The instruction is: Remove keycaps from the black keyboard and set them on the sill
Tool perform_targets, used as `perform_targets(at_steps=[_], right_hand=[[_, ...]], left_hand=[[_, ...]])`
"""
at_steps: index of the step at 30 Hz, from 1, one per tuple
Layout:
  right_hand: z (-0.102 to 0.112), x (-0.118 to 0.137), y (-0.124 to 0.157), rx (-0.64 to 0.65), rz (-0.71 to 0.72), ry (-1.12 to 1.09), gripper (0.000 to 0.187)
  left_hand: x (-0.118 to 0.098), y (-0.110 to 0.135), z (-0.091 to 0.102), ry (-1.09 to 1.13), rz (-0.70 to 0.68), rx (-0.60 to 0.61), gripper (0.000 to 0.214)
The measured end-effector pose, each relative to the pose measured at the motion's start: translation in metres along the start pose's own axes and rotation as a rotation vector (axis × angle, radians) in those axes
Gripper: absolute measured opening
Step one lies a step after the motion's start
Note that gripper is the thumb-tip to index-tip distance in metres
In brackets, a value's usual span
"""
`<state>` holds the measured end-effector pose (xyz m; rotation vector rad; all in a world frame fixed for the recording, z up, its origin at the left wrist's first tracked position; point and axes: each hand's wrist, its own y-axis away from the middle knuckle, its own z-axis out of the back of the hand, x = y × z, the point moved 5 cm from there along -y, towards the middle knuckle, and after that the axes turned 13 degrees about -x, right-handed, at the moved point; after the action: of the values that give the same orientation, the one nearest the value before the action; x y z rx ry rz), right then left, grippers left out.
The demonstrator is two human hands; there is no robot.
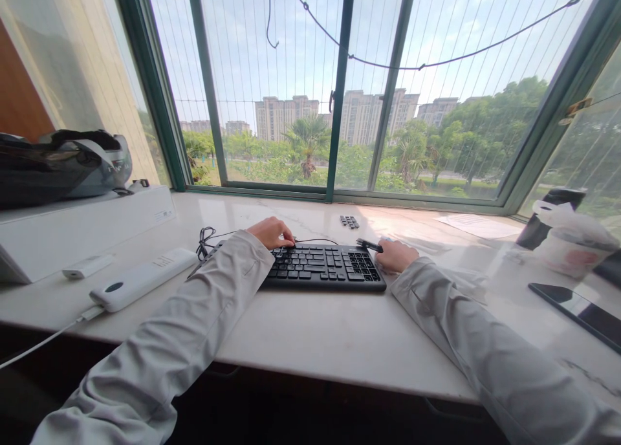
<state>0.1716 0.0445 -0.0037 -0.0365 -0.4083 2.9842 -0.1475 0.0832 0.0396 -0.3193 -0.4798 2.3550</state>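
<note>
A black keyboard [310, 278] lies on the white marble counter, its number-pad block at the right showing bare sockets without caps. My left hand [270, 231] is at the keyboard's back edge, fingers bent down and pressed together over the top rows; whatever is between the fingertips is too small to make out. Beyond the keyboard sits a small group of loose black keycaps [349, 222]. At the keyboard's right end, my right hand [396, 256] is closed around a black pen-shaped tool [369, 245], whose tip points left above the number pad.
A white power bank [145, 280] with a cable and a small white box [87, 266] lie left, before a long white carton [97, 222] bearing a dark helmet-like object [63, 167]. To the right are a phone-like black slab [579, 309], a plastic bag [572, 241] and paper [478, 226].
</note>
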Motion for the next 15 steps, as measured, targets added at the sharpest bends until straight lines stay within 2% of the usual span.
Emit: perform_targets(at_steps=[15], right_hand=[[-0.0003, -0.0003, -0.0005, 0.002, 0.002, -0.007, 0.033]], left_hand=[[-0.0007, -0.0006, -0.0002, 0.051, -0.023, 0.0, 0.024]])
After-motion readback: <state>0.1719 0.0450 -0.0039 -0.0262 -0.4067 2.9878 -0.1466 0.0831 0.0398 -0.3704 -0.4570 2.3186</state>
